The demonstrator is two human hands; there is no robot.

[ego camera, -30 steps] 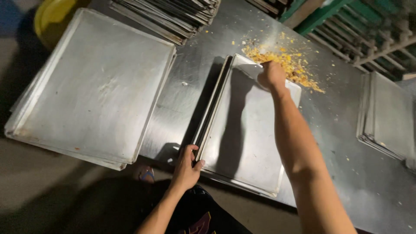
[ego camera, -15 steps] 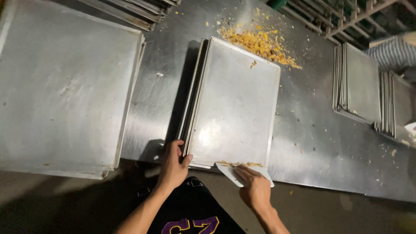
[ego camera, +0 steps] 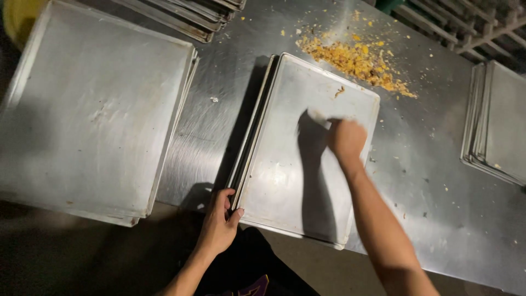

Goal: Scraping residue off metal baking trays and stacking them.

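A stack of metal baking trays (ego camera: 296, 181) lies at the centre of the steel worktop (ego camera: 427, 181), its near short edge overhanging the worktop's front edge. The left hand (ego camera: 219, 222) grips the stack's near left corner, at about 7 o'clock from the tray's middle, fingers curled over the rim and thumb on the top tray's edge. The right hand (ego camera: 346, 138) is closed in a fist on the top tray's surface, toward 1 o'clock from its middle, holding a small pale scraper (ego camera: 319, 117) whose blade touches the tray; the motion blurs it, so its exact shape is hard to tell. A small crumb (ego camera: 339, 92) lies on the tray at 12 o'clock from that hand.

A heap of yellow-orange crumbs (ego camera: 356, 60) sits on the worktop just beyond the tray's far edge, at 12 to 1 o'clock. Well apart at 9 o'clock lies a larger stack of wide trays (ego camera: 93, 109), also overhanging the front edge. Another pile of trays (ego camera: 189, 16) is at 11 o'clock, and a further stack (ego camera: 498, 123) at 3 o'clock near the right edge.
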